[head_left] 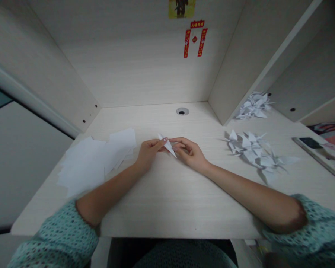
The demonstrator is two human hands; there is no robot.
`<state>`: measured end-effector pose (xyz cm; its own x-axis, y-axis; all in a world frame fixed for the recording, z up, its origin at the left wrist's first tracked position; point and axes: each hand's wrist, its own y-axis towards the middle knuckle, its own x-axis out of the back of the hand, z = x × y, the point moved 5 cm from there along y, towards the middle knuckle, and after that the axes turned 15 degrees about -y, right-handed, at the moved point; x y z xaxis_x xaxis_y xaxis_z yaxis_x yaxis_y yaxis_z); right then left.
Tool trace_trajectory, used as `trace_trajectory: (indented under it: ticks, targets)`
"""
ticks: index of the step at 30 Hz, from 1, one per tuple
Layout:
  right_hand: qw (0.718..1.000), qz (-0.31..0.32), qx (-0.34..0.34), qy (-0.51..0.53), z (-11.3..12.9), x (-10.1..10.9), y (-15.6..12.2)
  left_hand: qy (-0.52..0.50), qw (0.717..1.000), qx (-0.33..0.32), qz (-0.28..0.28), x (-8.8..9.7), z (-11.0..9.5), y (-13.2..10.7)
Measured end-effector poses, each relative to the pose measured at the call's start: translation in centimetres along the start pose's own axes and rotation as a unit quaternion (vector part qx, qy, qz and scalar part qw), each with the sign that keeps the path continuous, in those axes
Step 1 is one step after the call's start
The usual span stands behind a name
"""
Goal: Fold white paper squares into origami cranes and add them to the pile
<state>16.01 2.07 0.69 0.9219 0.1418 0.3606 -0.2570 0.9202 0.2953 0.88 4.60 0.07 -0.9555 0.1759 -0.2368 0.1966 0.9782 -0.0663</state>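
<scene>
A small piece of folded white paper (169,146), narrow and pointed at both ends, is held just over the desk between my hands. My left hand (150,150) pinches it from the left, thumb on top and fingers behind. From the right, my right hand (190,152) grips its other side between thumb and fingers, with the index finger stretched along the upper edge. The fingers cover part of the folds. Left of my left hand lie loose white paper sheets (83,163), overlapping in a spread pile. Several folded paper cranes (254,149) sit in a cluster to the right of my right hand.
More folded paper cranes (255,105) are heaped at the back right, behind an upright panel (240,70). A phone-like device (321,154) lies at the right edge. The desk (170,208) has a round cable hole (182,111) near its back wall. Red paper stickers (187,44) decorate that wall.
</scene>
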Motion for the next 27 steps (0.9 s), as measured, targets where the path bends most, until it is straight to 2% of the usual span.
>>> trace_trajectory:
  ticks: [9, 15, 22, 27]
  targets:
    - [1.0, 0.005, 0.008, 0.015, 0.1, 0.0, 0.1, -0.046, 0.999, 0.01, 0.004, -0.3, -0.3, -0.1]
    - [0.998, 0.005, 0.055, 0.0, 1.0, 0.1, -0.2, -0.053, 0.998, 0.021, -0.01, -0.3, -0.3, -0.1]
    - [0.992, 0.016, 0.088, -0.092, 0.9, 0.0, -0.2, -0.019, 0.999, 0.031, 0.015, -0.6, -0.1, -0.3]
    - [0.992, -0.032, 0.067, -0.105, 0.2, 0.5, -0.2, 0.006, 0.999, 0.029, 0.04, -0.9, -0.3, -0.4]
